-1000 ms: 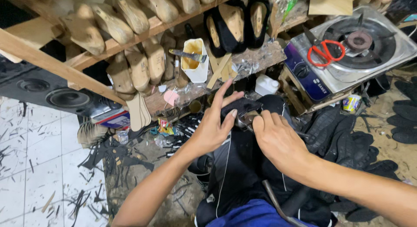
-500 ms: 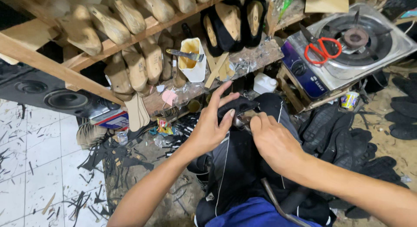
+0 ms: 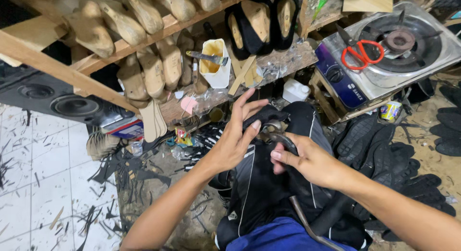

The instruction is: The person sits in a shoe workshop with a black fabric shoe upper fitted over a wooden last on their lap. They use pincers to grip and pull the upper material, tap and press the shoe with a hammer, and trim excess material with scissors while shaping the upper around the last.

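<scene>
Left hand pinches the black upper at mid-scene, fingers spread, thumb on top. Right hand, just right and nearer, is clamped on pincers whose long axis runs near-right.

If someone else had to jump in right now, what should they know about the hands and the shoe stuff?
Left hand: fingers spread, thumb pressing the black shoe piece held over the knee.
Right hand: closed round the curved handles of a metal pincer tool, its head at the edge of the black piece.
Nearby: wooden shoe lasts on the shelf ahead, a white glue pot with a brush, red scissors on the gas stove, black soles piled to the right.
Done: the piece is gripped and the tool set on it.
Left: how far the pulling has gone cannot be told; the edge is hidden by the hands.
</scene>
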Demonstrator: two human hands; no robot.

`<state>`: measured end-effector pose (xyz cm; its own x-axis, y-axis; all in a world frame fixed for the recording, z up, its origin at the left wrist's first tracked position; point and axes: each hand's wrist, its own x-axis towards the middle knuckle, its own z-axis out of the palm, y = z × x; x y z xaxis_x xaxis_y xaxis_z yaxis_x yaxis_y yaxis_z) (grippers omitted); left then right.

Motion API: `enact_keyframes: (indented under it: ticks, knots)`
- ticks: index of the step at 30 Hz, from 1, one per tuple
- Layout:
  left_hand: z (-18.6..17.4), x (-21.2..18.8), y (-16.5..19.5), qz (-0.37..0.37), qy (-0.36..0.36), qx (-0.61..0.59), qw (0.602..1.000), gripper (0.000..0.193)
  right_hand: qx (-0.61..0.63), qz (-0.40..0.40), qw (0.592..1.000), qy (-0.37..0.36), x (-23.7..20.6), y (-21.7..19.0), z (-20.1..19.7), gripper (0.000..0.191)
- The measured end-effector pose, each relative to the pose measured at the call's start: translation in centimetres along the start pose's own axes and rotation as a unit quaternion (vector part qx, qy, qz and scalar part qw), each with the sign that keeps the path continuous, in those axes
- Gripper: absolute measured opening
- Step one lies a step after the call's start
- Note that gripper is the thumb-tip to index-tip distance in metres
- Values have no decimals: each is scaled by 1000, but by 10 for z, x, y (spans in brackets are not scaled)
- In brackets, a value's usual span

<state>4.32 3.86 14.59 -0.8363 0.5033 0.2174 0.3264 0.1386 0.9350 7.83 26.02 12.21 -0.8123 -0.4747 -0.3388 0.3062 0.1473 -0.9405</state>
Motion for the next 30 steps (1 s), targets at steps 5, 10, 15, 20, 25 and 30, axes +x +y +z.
enact_keyframes:
  ticks: [5,10,15,20,25,30]
  knots:
    - [4,-2,3,-34,-4,-15,999,63,-187,-85,979,0,-6,-17,-4,24]
    - [4,-5,4,13,21,39,999,59,-415,-99,902,64,-14,-27,-5,32]
    - [3,0,2,-67,44,-24,996,52,-439,-200,856,187,5,-5,24,29]
    - [2,-2,7,-33,34,55,997,54,-528,-305,774,170,-6,0,14,31]
    - [2,-1,11,-37,41,76,996,56,-370,-132,916,79,0,-5,3,26]
    - [0,0,7,-68,42,37,996,55,-433,-223,854,184,7,15,29,29]
